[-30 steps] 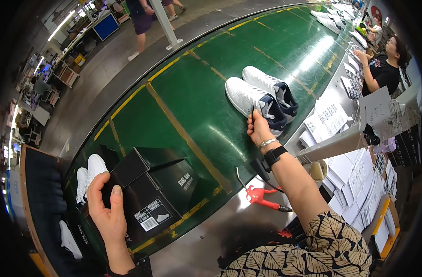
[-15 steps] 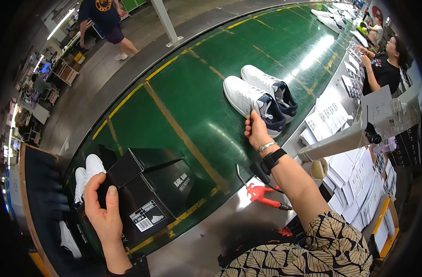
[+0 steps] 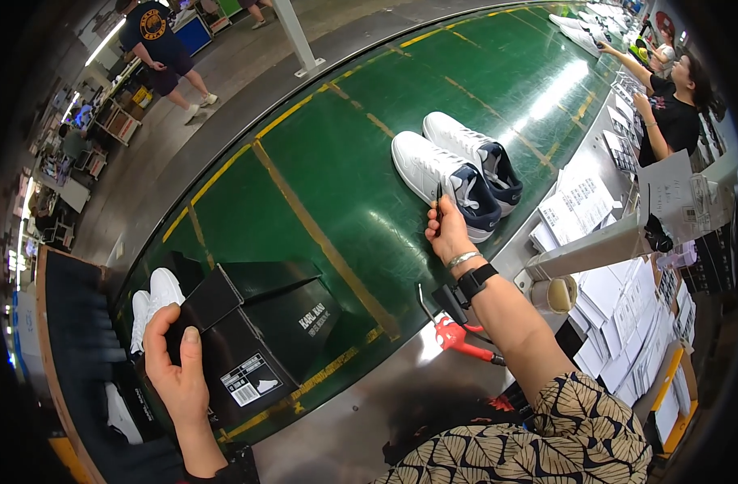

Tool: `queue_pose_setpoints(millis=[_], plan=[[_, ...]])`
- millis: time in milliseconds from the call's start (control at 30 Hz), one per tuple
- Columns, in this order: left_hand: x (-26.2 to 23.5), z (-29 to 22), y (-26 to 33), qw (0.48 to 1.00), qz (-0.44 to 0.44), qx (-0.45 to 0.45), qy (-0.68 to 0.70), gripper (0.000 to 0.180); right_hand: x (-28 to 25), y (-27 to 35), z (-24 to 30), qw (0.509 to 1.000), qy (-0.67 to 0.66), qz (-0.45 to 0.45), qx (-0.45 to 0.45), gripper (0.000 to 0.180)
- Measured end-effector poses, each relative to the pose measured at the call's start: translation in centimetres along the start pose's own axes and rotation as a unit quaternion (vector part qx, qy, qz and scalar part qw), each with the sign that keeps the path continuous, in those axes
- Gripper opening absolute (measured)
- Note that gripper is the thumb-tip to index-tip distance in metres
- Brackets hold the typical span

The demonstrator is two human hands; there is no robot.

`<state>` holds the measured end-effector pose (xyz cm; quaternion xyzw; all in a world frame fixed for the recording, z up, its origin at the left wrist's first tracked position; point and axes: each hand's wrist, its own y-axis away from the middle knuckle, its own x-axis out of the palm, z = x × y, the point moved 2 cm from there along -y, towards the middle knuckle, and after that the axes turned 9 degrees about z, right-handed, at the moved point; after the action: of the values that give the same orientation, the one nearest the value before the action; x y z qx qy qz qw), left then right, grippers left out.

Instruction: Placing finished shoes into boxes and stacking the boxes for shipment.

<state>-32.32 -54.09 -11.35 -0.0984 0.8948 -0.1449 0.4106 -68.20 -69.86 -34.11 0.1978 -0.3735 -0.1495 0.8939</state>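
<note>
On the green belt stands a pair of white sneakers with dark navy collars, the nearer shoe (image 3: 428, 167) in front of the farther shoe (image 3: 459, 139). My right hand (image 3: 449, 226) is closed at the nearer shoe's side, with a thin dark tool (image 3: 440, 196) between thumb and fingers; its exact kind is too small to tell. My left hand (image 3: 177, 367) has its thumb and fingers apart and holds nothing. It hovers by the left side of a black shoebox (image 3: 248, 339) with a white label. Another white sneaker (image 3: 165, 288) sits beyond that hand.
A red air blow gun (image 3: 457, 332) lies on the metal edge below my right wrist. Stacks of white paper (image 3: 619, 315) and a tape roll (image 3: 556, 295) are at right. A metal bar (image 3: 587, 252) crosses there. A co-worker (image 3: 675, 105) sits farther along the belt.
The thin dark tool shows more clearly at my right fingertips. The shoes and left hand have barely moved. The co-worker has stretched an arm toward the far shoes; a person walking has shifted.
</note>
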Motion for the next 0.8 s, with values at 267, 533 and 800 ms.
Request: queue_pose_setpoints(millis=[267, 533, 800], plan=[[-0.4, 0.7, 0.7, 1.0, -0.001, 0.009, -0.005, 0.028, -1.2, -0.5, -0.7, 0.989, -0.104, 0.097, 0.038, 0.027], [-0.4, 1.4, 1.6, 1.0, -0.007, 0.005, 0.01, 0.028, -1.1, -0.6, -1.5, 0.991, -0.098, 0.092, 0.015, 0.027], [-0.9, 1.9, 2.5, 1.0, -0.012, 0.003, -0.01, 0.029, -0.6, -0.1, -2.1, 0.995, -0.063, 0.073, -0.011, 0.027]])
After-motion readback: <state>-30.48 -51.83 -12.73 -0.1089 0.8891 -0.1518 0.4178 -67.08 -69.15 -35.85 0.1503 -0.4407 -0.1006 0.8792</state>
